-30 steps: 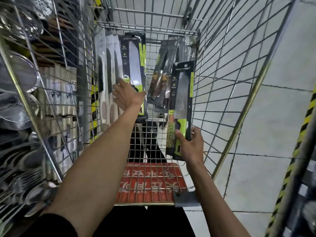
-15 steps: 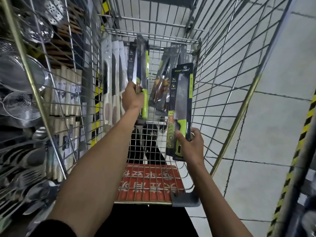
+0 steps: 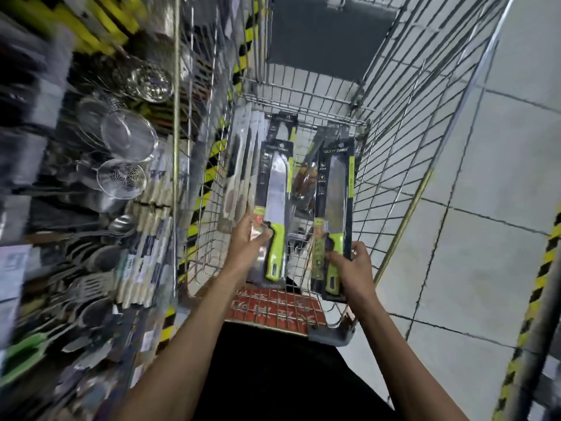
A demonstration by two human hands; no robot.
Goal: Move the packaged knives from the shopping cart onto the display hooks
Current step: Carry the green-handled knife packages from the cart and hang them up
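Left hand (image 3: 249, 241) now has black-carded, green-handled packaged knife (image 3: 273, 208) turned face-up, fingers closed on its lower edge, lifted clear of white-carded packs at wire shopping cart (image 3: 394, 123) left wall. Right hand (image 3: 352, 268) grips matching knife pack (image 3: 334, 214) near right wall. Both likely ready for display hooks, not identifiable in blur.
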